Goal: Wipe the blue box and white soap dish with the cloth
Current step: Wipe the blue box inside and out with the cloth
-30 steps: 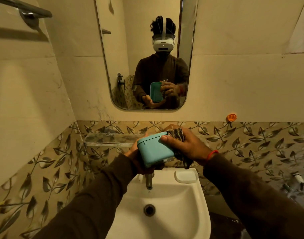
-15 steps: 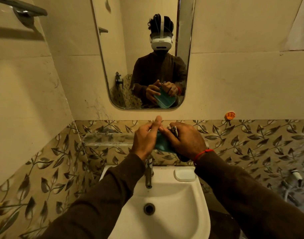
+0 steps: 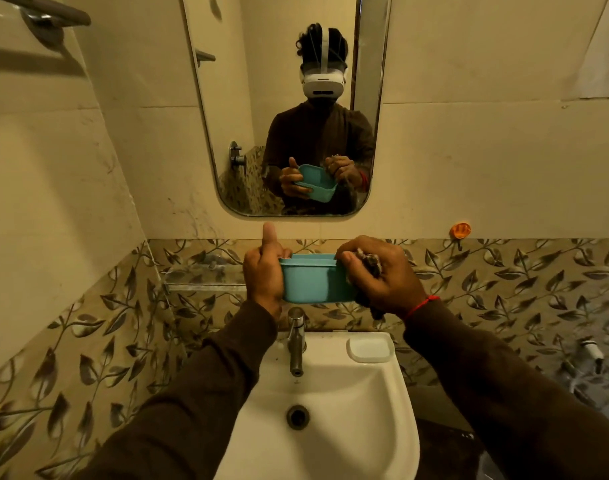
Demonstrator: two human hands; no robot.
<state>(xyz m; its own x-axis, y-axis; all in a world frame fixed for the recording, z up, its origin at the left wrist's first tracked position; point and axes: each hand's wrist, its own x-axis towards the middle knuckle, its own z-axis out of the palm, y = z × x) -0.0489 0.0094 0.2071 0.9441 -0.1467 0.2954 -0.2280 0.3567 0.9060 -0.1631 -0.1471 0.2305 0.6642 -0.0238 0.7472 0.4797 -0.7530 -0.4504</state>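
Your left hand (image 3: 263, 275) is gripping the left end of the blue box (image 3: 313, 280), fingers wrapped behind it and thumb sticking straight up, so the box is hanging in the air above the tap (image 3: 295, 341), open side up and tilted a little away from you. Keep that grip low on the end wall, I'd say, so the rim and the long front face are staying free for wiping.

Moving across, the front face of the box is turned toward you and looking bare of cloth; it probably needs a long pass from end to end.

At the right end your right hand (image 3: 382, 278) is clutching the bunched cloth (image 3: 370, 263) and pressing it against the box's right corner at the rim. Spread the wad flatter if you can; balled up, it is likely touching only a small patch. Turn the box with your left hand rather than chasing corners with your right.

Below and to the right, the white soap dish (image 3: 369, 349) is sitting untouched on the back corner of the basin (image 3: 348, 427), waiting its turn.
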